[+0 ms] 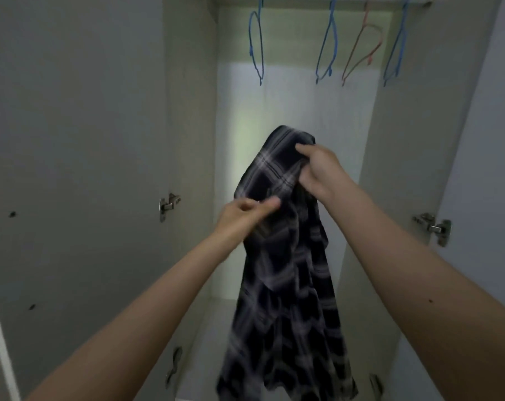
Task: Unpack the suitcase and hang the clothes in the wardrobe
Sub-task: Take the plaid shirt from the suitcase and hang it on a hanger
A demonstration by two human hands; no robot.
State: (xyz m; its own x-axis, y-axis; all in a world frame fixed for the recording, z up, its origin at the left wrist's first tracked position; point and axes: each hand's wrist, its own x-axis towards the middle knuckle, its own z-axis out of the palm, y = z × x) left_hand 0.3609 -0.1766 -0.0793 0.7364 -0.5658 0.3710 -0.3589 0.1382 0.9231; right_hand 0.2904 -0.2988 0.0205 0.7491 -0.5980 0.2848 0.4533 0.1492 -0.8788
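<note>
A dark plaid shirt (286, 285) with pale stripes hangs in front of the open wardrobe (297, 111). My right hand (318, 172) grips its bunched top edge. Lower and to the left, my left hand (245, 212) pinches the cloth between thumb and fingers. The shirt's lower part drops blurred toward the bottom of the frame. Several bare hangers hang from the rail overhead: blue hangers (257, 44), (329, 44), (396, 44) and an orange hanger (361, 47). The suitcase is out of view.
The wardrobe's left door (72, 169) and right door (482, 169) stand open on metal hinges (167, 205), (433, 227). The wardrobe's pale floor (210, 337) shows below the shirt, with no clothes hanging inside.
</note>
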